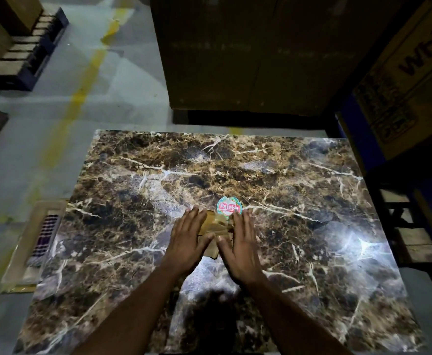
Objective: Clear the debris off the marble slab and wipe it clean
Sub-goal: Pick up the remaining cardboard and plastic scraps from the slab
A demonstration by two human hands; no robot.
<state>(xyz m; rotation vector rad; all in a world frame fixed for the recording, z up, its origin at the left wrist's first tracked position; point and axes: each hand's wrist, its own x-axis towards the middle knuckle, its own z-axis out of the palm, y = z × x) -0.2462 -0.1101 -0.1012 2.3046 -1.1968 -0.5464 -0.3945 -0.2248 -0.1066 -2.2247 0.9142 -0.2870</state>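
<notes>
Head view shows me a glossy brown, white-veined marble slab lying flat. Near its middle sits a small heap of tan cardboard scraps, just below a round sticker with red lettering. Both hands lie flat and unclenched with fingers extended: the left hand presses the heap's left side, the right hand its right side.

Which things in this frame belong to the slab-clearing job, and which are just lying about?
Job: marble slab; brown debris pieces; left hand; right hand.
Lying about: round sticker on the slab; cardboard boxes; pallet; flat packet beside the slab.
</notes>
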